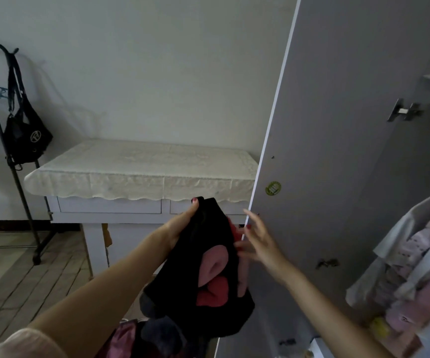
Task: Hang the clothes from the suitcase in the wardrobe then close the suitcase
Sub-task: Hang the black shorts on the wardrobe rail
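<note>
My left hand (180, 223) grips a black garment (208, 275) with pink and red patches, held up in front of the open wardrobe door (324, 177). My right hand (257, 241) is open, its fingers spread beside the garment at the door's edge; whether it touches either I cannot tell. Pale pink and white clothes (415, 267) hang inside the wardrobe at the right. More dark and maroon fabric (144, 337) lies below the garment at the bottom edge. The suitcase itself is not plainly visible.
A white table (110, 205) with drawers and a cream lace cloth (141, 166) stands against the wall ahead. At the left is a black coat rack (15, 171) with a black bag (26, 140) hanging on it. The floor at lower left is tiled.
</note>
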